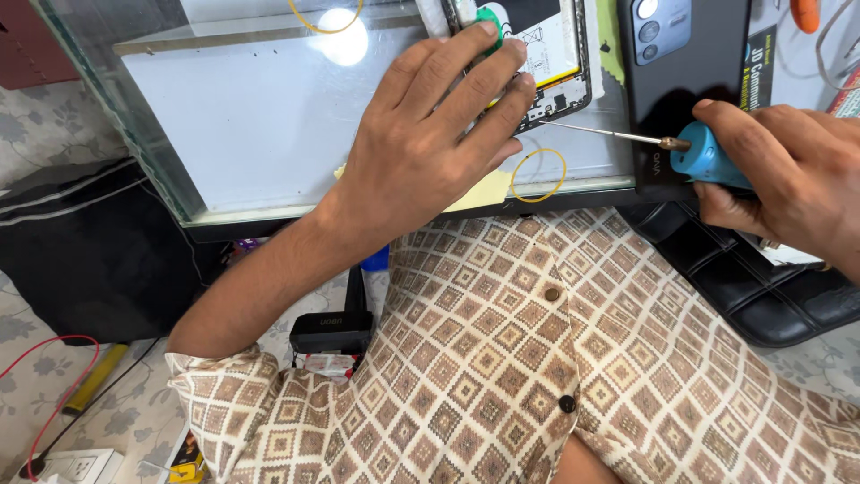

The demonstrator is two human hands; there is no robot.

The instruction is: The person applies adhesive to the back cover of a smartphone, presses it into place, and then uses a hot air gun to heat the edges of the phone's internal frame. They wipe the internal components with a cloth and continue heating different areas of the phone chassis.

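Opened phone [546, 54], rigid yet fragile with its board exposed, lies on the glass tabletop [269, 116] under the fingertips of the left hand [430, 134], which presses it flat, best steadied by its frame edges. Right hand [788, 170], clenched around a light blue-handled screwdriver [699, 154], points the thin tip toward it.

Single head-worn view, steeply downward and close, glass counter [269, 116] toward 12 o'clock, the person's patterned shirt [555, 358] at 6 o'clock.

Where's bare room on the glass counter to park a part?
Free: the wide white stretch of the counter, between its left edge and the left hand. Crowded: the right side, where the opened phone, black back cover and right hand with the screwdriver sit close together. A rubber band lies near the front edge.
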